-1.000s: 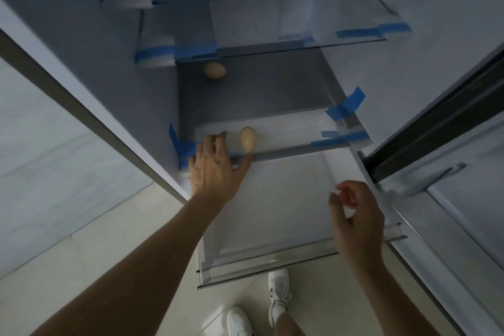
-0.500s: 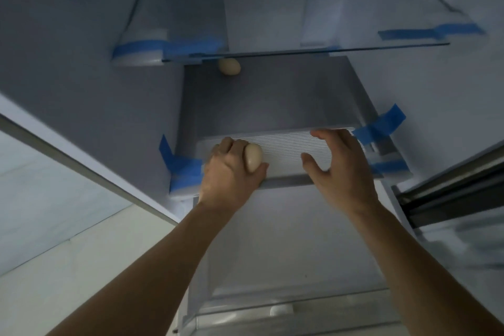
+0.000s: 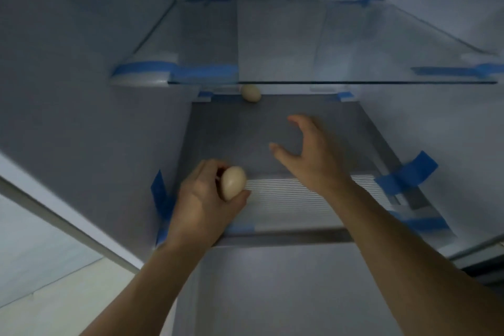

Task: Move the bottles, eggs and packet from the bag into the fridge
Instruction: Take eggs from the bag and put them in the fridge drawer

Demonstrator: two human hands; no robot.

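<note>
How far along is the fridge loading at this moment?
Done: one egg lies at the back of the grey shelf. In hand: the left hand grips a second egg at the shelf's front; the right hand hovers open. Left: no bottles or packet show in the fridge.

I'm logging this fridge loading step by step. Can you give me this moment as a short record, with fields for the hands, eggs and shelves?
left hand: grips the near egg at the front left of the grey shelf
right hand: fingers spread above the grey shelf, holds nothing
far egg: lies at the back of the grey shelf, below the glass shelf
tape: blue strips at the shelf corners
</note>
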